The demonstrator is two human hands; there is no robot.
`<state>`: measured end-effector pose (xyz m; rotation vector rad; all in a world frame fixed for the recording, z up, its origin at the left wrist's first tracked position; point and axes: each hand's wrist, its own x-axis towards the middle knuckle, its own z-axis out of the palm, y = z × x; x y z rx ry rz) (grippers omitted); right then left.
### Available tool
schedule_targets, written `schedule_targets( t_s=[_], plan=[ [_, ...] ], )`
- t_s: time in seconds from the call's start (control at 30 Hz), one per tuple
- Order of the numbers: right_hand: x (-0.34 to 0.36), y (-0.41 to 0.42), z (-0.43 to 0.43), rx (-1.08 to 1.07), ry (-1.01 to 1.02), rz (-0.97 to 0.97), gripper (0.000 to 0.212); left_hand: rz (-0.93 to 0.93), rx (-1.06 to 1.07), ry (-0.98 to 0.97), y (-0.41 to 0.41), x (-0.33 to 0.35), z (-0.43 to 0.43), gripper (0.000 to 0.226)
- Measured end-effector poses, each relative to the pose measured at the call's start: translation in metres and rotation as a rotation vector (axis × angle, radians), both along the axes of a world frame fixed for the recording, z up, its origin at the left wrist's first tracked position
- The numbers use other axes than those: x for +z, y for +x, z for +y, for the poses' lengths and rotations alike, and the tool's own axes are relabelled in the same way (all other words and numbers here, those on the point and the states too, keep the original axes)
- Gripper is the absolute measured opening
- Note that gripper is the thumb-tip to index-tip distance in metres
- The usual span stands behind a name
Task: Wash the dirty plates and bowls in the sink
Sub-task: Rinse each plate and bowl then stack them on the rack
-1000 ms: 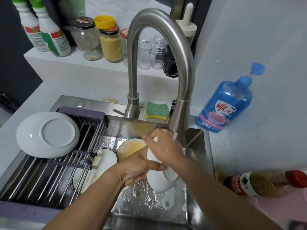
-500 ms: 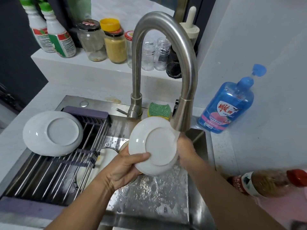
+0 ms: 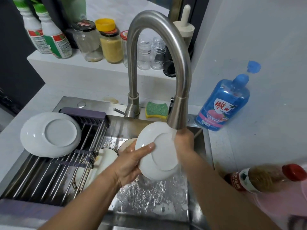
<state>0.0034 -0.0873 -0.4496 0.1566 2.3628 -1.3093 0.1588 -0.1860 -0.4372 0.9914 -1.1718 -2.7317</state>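
A small white plate point(image 3: 157, 151) is held tilted under the running tap point(image 3: 176, 117), its underside facing me. My left hand point(image 3: 131, 165) grips its left rim, thumb across the back. My right hand point(image 3: 184, 145) holds the right rim behind the stream of water. Below, in the steel sink point(image 3: 149, 196), lie dirty plates point(image 3: 106, 156) partly hidden under the rack and my arm. A clean white plate point(image 3: 49, 134) rests upside down on the roll-up drying rack point(image 3: 49, 176).
A green and yellow sponge point(image 3: 156, 110) lies behind the tap. A blue dish soap bottle point(image 3: 224, 105) stands on the right counter, a brown bottle with a red cap point(image 3: 265, 178) nearer me. Jars and spray bottles point(image 3: 49, 39) line the back ledge.
The plate went from edge-on low in the sink to raised under the spout, underside toward me. Then it tilted a little more to the right in the stream.
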Motion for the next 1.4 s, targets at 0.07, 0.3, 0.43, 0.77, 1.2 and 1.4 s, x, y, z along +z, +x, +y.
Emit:
schedule_targets(
  t_s=[0.07, 0.3, 0.43, 0.77, 1.2, 1.4],
  plan=[
    [-0.003, 0.005, -0.001, -0.059, -0.021, -0.053, 0.042, 0.037, 0.071, 0.021, 0.007, -0.006, 0.018, 0.044],
    [-0.005, 0.039, -0.005, -0.545, -0.336, -0.406, 0.05, 0.161, 0.361, 0.22, -0.001, -0.018, 0.034, 0.058],
    [-0.009, 0.053, -0.011, -0.541, -0.513, -0.465, 0.056, 0.24, 0.405, 0.416, 0.002, -0.022, 0.035, 0.084],
    [0.012, 0.031, 0.0, -0.31, -0.217, -0.204, 0.042, -0.133, 0.255, -0.522, -0.001, -0.031, 0.027, 0.043],
    [0.013, 0.035, 0.014, -0.245, -0.163, -0.261, 0.05, -0.168, -0.406, -1.269, -0.018, -0.042, 0.03, 0.062],
    [0.008, 0.03, 0.013, -0.265, -0.159, -0.285, 0.051, -0.259, -0.333, -0.976, -0.02, -0.05, 0.021, 0.08]
  ],
)
